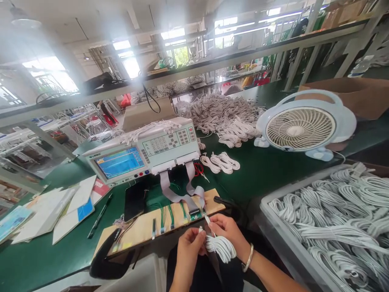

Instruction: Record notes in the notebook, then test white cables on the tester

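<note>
Cable coil (221, 247) in hand, apparently not yet plugged in.
Left hand (188, 243) pinches one plug (200, 230), right hand (226, 229) grips the coil; board (146, 227) just ahead, full tray (273, 195) to its right.

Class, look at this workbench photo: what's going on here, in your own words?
A person holds a coiled white cable in both hands, the left hand and right hand each pinching a plug end just in front of a wooden connector board. Ribbon cables link the board to a tester with a lit screen. A grey bin of similar coils stands to the right.
</note>
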Demonstrator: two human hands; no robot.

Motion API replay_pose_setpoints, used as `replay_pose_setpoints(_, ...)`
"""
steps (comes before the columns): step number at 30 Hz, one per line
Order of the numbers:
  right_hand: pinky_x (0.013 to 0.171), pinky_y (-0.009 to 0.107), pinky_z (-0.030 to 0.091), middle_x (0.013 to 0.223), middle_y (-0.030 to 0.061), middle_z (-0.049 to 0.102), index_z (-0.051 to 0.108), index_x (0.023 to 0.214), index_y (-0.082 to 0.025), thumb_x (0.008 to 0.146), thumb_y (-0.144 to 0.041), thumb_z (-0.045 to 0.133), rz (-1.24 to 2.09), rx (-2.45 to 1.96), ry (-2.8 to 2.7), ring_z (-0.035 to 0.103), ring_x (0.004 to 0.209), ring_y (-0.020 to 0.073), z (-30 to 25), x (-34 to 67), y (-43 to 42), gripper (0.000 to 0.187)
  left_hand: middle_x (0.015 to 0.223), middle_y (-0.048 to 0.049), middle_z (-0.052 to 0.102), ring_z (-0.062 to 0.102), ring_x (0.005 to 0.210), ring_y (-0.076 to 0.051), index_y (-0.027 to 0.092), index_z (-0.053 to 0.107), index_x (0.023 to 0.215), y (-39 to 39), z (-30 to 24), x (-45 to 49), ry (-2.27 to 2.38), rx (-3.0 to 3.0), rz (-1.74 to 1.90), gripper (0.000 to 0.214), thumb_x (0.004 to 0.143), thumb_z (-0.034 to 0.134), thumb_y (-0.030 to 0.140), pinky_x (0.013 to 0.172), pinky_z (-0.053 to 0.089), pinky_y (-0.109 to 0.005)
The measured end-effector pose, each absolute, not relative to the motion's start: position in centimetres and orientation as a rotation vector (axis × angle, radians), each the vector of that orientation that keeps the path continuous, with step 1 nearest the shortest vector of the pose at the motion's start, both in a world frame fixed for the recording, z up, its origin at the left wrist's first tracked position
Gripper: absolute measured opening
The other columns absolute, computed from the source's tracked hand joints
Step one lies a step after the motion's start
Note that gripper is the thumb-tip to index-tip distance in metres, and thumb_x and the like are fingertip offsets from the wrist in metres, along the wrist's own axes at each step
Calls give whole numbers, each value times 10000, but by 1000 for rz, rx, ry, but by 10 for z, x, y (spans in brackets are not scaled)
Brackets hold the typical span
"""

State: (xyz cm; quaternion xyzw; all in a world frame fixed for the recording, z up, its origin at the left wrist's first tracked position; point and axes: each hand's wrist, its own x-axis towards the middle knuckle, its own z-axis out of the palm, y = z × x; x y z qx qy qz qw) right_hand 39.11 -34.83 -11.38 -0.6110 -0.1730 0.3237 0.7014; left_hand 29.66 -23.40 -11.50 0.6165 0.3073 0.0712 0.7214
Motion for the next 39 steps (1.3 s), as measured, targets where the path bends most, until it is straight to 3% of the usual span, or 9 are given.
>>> replay_pose_setpoints(6, 484, 222, 324, 545, -20, 554, 566, 757, -136, 636, -412, 662, 823, -1158, -192, 454, 474, 85, -120, 384, -336, 317, 556, 12, 547, 447, 453, -29, 132, 507, 618, -226, -112, 295, 726, 1005, 72, 280, 620, 705, 330, 440, 370, -125)
replay_pose_setpoints(12, 478, 218, 332, 574, -11, 570, 566, 767, -142, 688, -428, 618, 758, -1210, -262, 469, 496, 90, -117, 384, -338, 301, 553, 9, 550, 444, 447, -19, 119, 512, 611, -230, -113, 303, 766, 892, 179, 271, 608, 720, 292, 421, 365, -108)
replay_pose_setpoints(19, 455, 212, 316, 622, -18, 566, 595, 799, -150, 723, -383, 566, 742, -1363, -371, 449, 505, 85, -109, 387, -352, 247, 510, 23, 529, 472, 441, -62, 132, 494, 590, -246, -121, 311, 759, 777, 390, 293, 620, 708, 330, 450, 412, -184)
replay_pose_setpoints(25, 482, 215, 341, 670, -3, 583, 575, 853, -144, 719, -360, 561, 766, -1313, -342, 479, 545, 95, -117, 387, -355, 254, 539, 13, 540, 427, 420, -21, 107, 533, 623, -245, -115, 314, 799, 837, 332, 242, 604, 724, 253, 404, 361, -128)
replay_pose_setpoints(39, 466, 200, 344, 657, -11, 561, 558, 897, -133, 746, -314, 536, 766, -1333, -371, 460, 528, 78, -130, 390, -355, 237, 516, 35, 509, 399, 395, -3, 114, 511, 626, -246, -123, 315, 817, 731, 387, 276, 582, 737, 265, 376, 332, -103)
